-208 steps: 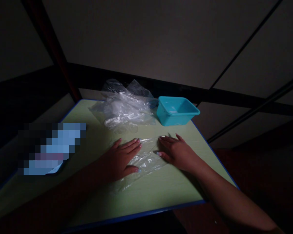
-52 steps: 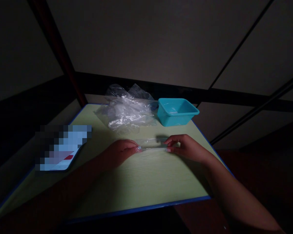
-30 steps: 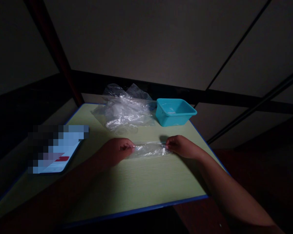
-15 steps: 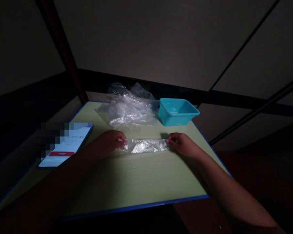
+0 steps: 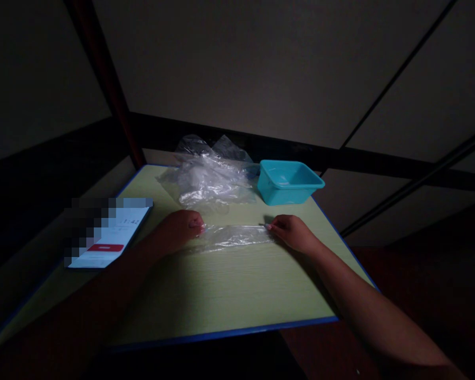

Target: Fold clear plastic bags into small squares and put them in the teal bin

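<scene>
A clear plastic bag point(image 5: 237, 237) is stretched sideways between my two hands, just over the table. My left hand point(image 5: 184, 228) is closed on its left end, with the fingers curled in. At the other end, my right hand point(image 5: 290, 232) pinches the bag's upper right corner between thumb and fingertips. The bag looks flat, with shiny creases along its lower part. Behind it lies a crumpled pile of clear plastic bags point(image 5: 214, 182).
A turquoise plastic basin point(image 5: 288, 192) stands at the table's back right. On the left lies a phone point(image 5: 111, 237) with its screen lit, partly behind my left forearm. The pale table point(image 5: 221, 301) has a blue edge, and a wall panel rises behind it.
The bag between my hands has changed shape: its bright crumpled middle is now smoother, with a straight top edge. My right hand has shifted slightly left.
</scene>
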`<state>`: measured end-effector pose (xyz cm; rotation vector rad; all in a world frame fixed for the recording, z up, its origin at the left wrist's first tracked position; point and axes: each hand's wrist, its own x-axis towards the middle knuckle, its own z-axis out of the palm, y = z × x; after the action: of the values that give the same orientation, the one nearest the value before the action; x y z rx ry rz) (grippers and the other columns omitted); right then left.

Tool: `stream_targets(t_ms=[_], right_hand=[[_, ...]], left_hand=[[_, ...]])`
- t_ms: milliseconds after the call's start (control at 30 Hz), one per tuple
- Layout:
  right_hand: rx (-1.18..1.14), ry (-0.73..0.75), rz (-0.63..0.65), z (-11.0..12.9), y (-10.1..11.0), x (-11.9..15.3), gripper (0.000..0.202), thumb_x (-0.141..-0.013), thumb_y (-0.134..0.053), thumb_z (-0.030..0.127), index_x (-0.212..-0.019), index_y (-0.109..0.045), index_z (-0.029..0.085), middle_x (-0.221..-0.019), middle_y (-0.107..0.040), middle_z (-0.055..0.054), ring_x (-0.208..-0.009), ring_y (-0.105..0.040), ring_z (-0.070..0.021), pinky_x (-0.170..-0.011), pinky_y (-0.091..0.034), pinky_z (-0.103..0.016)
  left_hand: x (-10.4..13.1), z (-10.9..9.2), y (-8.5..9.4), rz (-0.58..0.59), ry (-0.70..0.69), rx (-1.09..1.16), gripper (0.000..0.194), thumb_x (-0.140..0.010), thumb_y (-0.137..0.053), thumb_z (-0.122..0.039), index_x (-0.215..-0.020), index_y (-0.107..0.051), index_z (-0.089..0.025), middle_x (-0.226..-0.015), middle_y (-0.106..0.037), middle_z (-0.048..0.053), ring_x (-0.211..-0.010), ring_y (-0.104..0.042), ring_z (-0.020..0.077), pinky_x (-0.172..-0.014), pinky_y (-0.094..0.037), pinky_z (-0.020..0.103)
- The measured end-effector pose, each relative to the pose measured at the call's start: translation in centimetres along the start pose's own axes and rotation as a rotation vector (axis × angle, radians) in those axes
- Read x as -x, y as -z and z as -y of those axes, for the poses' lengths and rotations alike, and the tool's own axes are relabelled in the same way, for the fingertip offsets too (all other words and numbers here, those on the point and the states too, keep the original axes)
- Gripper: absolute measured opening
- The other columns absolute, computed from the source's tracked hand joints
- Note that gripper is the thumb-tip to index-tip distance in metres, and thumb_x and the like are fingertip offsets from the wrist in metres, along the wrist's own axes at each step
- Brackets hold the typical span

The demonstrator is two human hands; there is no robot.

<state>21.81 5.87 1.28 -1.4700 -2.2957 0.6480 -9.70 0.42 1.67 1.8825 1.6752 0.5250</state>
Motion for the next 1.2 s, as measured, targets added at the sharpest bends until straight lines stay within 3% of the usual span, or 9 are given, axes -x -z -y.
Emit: stream_targets(t_ms=[267,433,667,833,1200], right_hand=[[-0.073,-0.009,-0.014,-0.5,0.0,0.0,0.024,-0.078,-0.058,0.038,-0.085,-0.063,0.016,-0.067,-0.062,-0.003,-0.059,-0.05,-0.015,-0.053,-0.033,-0.026],[-0.104,0.002,-0.01,-0.6,-0.3,0.1,0.022,-0.075,-0.061,0.032,-0.091,-0.061,0.016,-0.06,-0.056,0.001,-0.055,-0.047,-0.0143,-0.051,-0.03,-0.025],[-0.197,0.008,0.004,-0.9,-0.3,0.2,0.028,-0.078,-0.057,0.04,-0.094,-0.056,0.017,-0.06,-0.056,0.002,-0.054,-0.048,-0.0142,-0.049,-0.032,-0.025],[-0.242,0.012,0.016,-1.0,-0.2,0.1,0.024,-0.079,-0.053,0.037,-0.094,-0.054,0.018,-0.058,-0.057,0.001,-0.053,-0.051,-0.0152,-0.05,-0.035,-0.026],[-0.103,0.018,-0.043,-0.4,-0.4,0.1,0.022,-0.078,-0.05,0.022,-0.1,-0.052,0.019,-0.059,-0.056,0.004,-0.052,-0.047,-0.0136,-0.051,-0.032,-0.025]], left_hand=[[0.4,-0.8,0.2,-0.031,0.004,-0.004,0.026,-0.068,-0.052,-0.041,-0.073,-0.062,-0.018,-0.075,-0.069,0.006,-0.073,-0.064,0.0246,-0.065,-0.043,0.032],[0.7,-1.7,0.5,0.008,0.021,0.001,0.026,-0.065,-0.053,-0.04,-0.072,-0.063,-0.017,-0.068,-0.065,0.004,-0.068,-0.062,0.0225,-0.061,-0.041,0.03],[0.6,-1.2,0.6,-0.005,-0.019,-0.02,0.024,-0.068,-0.048,-0.037,-0.07,-0.062,-0.018,-0.071,-0.067,0.005,-0.071,-0.062,0.0219,-0.062,-0.042,0.029],[0.6,-1.0,0.6,0.008,-0.017,0.022,0.024,-0.068,-0.049,-0.038,-0.071,-0.061,-0.018,-0.075,-0.069,0.007,-0.073,-0.064,0.0231,-0.066,-0.045,0.032],[0.6,-1.0,0.6,-0.065,0.013,0.021,0.024,-0.068,-0.047,-0.04,-0.069,-0.059,-0.019,-0.072,-0.068,0.006,-0.072,-0.063,0.0236,-0.063,-0.042,0.031]])
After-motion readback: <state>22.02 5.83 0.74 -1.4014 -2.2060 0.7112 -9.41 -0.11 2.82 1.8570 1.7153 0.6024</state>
